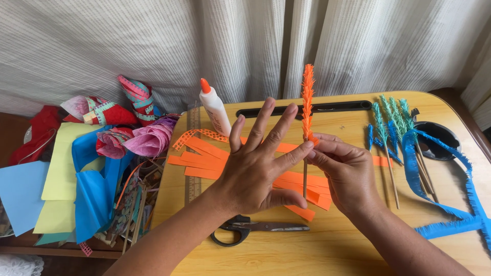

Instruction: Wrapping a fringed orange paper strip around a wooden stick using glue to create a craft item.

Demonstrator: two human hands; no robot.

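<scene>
1. The right hand pinches an upright stick wrapped in orange fringe.
2. The left hand, fingers spread, touches the stick with one fingertip.
3. Orange paper strips lie beneath, scissors nearby.

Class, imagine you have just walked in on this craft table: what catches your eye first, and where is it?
First, the upright orange fringed stick at the centre, pinched by the right hand while the left hand spreads open beside it. Under the hands lie orange paper strips, with scissors at the near edge. A blue fringed strip curls at the right.
</scene>
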